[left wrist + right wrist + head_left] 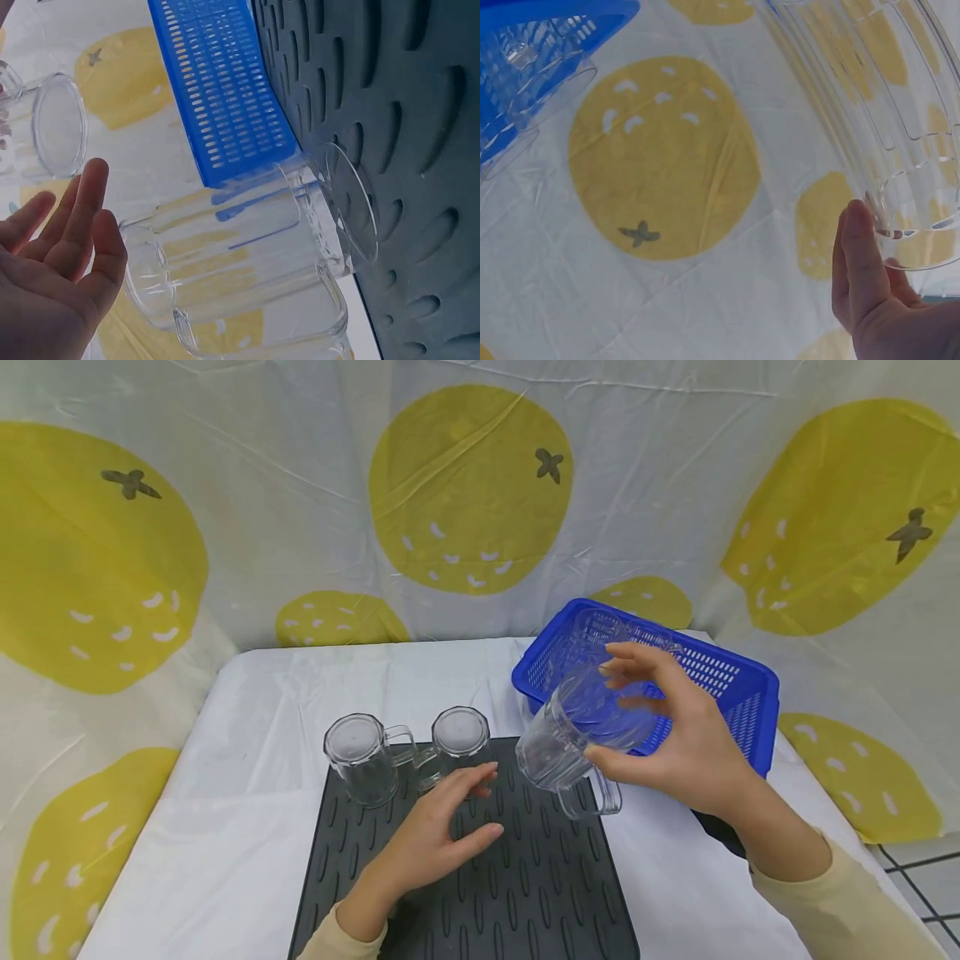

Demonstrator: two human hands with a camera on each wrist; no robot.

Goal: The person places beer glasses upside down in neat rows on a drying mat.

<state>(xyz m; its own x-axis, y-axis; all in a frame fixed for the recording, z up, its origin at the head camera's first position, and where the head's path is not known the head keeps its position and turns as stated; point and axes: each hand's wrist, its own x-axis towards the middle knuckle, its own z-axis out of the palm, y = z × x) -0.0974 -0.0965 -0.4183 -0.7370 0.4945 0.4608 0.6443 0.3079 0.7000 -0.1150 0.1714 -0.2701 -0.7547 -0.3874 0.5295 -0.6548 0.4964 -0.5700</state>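
My right hand (682,743) grips a clear glass mug (546,745) between thumb and fingers, tilted above the dark mat's right edge. Its handle points down toward me. In the right wrist view, fingertips press one end of this mug (877,97). Two more glass mugs, one at left (367,768) and one nearer the middle (461,735), stand upside down at the back of the ridged mat (525,885), handles facing each other. My left hand (427,831) hovers over the mat in front of the middle mug, fingers relaxed and holding nothing.
A blue perforated basket (757,693) sits at the table's back right, behind the held mug, with clear glassware (596,625) inside. White cloth (202,835) covers the table. Behind it hangs a white curtain (315,510) printed with yellow fruit.
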